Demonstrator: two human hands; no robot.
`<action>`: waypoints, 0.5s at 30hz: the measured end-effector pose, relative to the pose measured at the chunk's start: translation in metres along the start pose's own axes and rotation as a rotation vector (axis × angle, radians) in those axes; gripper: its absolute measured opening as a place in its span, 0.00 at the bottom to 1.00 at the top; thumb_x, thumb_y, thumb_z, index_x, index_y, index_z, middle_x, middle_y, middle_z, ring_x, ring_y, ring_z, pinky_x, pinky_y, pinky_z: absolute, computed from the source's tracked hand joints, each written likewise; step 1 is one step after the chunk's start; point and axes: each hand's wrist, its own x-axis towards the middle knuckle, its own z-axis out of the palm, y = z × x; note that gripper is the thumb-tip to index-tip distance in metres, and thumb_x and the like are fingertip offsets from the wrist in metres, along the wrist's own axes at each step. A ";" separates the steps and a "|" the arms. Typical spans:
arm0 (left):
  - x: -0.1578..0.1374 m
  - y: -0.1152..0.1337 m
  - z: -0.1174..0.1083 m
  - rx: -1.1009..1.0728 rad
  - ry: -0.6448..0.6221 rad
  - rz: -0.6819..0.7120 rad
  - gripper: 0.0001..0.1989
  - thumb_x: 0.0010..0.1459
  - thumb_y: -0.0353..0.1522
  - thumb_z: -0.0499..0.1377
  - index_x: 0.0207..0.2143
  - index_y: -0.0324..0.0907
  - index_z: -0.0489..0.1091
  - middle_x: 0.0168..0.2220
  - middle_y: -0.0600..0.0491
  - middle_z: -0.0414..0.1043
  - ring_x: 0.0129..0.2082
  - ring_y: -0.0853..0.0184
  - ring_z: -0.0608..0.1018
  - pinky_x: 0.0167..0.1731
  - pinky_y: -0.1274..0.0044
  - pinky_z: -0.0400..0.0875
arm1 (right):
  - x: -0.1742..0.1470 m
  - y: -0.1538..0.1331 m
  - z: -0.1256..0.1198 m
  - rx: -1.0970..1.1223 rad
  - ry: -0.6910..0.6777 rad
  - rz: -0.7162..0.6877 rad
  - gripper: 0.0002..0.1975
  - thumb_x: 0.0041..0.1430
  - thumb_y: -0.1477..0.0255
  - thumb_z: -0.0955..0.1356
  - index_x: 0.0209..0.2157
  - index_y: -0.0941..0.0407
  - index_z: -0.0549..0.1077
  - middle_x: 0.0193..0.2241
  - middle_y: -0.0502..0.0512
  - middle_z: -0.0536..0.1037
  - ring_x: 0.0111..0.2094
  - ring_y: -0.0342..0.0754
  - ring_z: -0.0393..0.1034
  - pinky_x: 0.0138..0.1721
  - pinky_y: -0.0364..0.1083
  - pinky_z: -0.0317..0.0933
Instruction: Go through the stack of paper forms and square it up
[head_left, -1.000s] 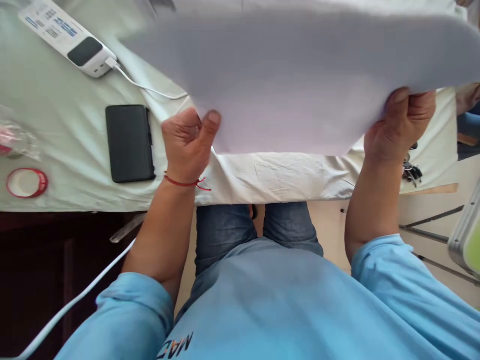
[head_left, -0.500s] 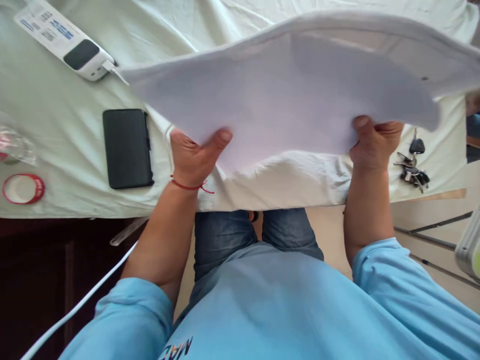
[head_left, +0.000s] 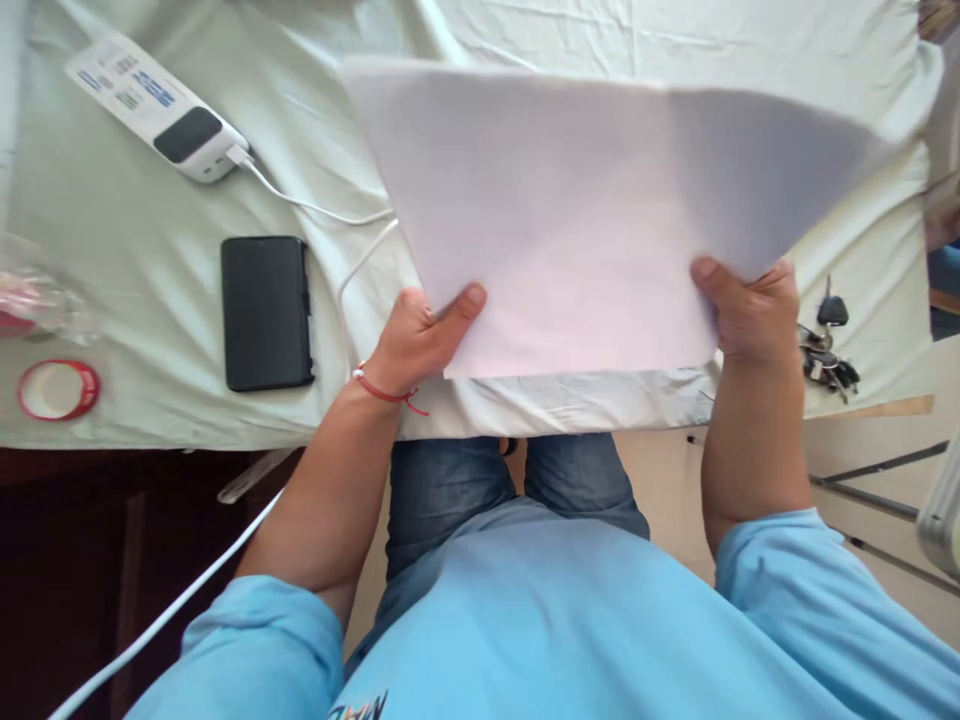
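- We hold a large white sheet (head_left: 555, 220) in both hands, over the near middle of the table; whether it is one layer or several, we cannot tell.
- Our left hand (head_left: 424, 340) is closed on the sheet's near left corner, thumb lying flat on top, the other fingers mostly hidden beneath.
- Our right hand (head_left: 754, 305) grips the near right part the same way, thumb on the upper face, fingers curled under the edge.
- The sheet spreads away from us; its far right part bends and lies in shadow, while the left and middle look flatter and brighter.
- Under it we see a pale green cloth (head_left: 697, 40), wrinkled, covering the table.
- To the left of our left hand lies a black case (head_left: 266, 313), flat on the cloth.
- Farther off on the left we see a white power bank (head_left: 161, 110), with a white cable (head_left: 315, 208) plugged in and running toward the sheet's left edge.
- At the near left are a red ring (head_left: 58, 390) and, just beyond it, a clear plastic packet (head_left: 45, 300).
- To the right of our right hand, a bunch of keys (head_left: 829, 360) rests near the table's near edge.
- Around our left wrist we wear a red cord bracelet (head_left: 382, 390).
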 end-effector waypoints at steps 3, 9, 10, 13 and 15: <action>-0.003 0.004 -0.005 0.065 -0.117 -0.118 0.29 0.69 0.60 0.68 0.35 0.43 0.79 0.32 0.49 0.81 0.37 0.57 0.84 0.32 0.74 0.81 | -0.016 -0.012 -0.013 -0.085 -0.044 0.217 0.28 0.42 0.44 0.90 0.33 0.48 0.84 0.41 0.57 0.90 0.45 0.61 0.86 0.44 0.58 0.85; 0.003 -0.004 0.002 -0.079 -0.053 -0.271 0.15 0.67 0.44 0.67 0.45 0.43 0.79 0.27 0.56 0.75 0.21 0.68 0.71 0.22 0.77 0.65 | -0.055 -0.010 -0.028 -0.136 -0.078 0.554 0.27 0.40 0.46 0.91 0.31 0.49 0.87 0.35 0.55 0.90 0.32 0.54 0.82 0.28 0.52 0.79; 0.004 -0.004 0.004 -0.071 -0.031 -0.285 0.14 0.67 0.42 0.67 0.46 0.42 0.79 0.26 0.56 0.75 0.21 0.69 0.70 0.22 0.77 0.64 | -0.059 -0.008 -0.029 -0.139 -0.079 0.576 0.26 0.40 0.47 0.91 0.31 0.49 0.87 0.34 0.55 0.90 0.31 0.54 0.81 0.27 0.52 0.78; 0.013 -0.003 0.006 -0.020 0.034 -0.282 0.12 0.69 0.39 0.66 0.49 0.42 0.80 0.27 0.56 0.76 0.22 0.70 0.70 0.23 0.77 0.61 | -0.065 -0.006 -0.031 -0.145 -0.079 0.626 0.24 0.43 0.49 0.90 0.30 0.49 0.87 0.32 0.54 0.89 0.29 0.53 0.80 0.25 0.51 0.75; 0.022 -0.004 0.007 0.017 0.056 -0.272 0.11 0.71 0.36 0.66 0.51 0.42 0.81 0.26 0.57 0.75 0.22 0.70 0.69 0.24 0.77 0.60 | -0.065 -0.007 -0.031 -0.148 -0.079 0.646 0.22 0.44 0.50 0.90 0.30 0.49 0.87 0.31 0.54 0.89 0.28 0.53 0.80 0.25 0.51 0.75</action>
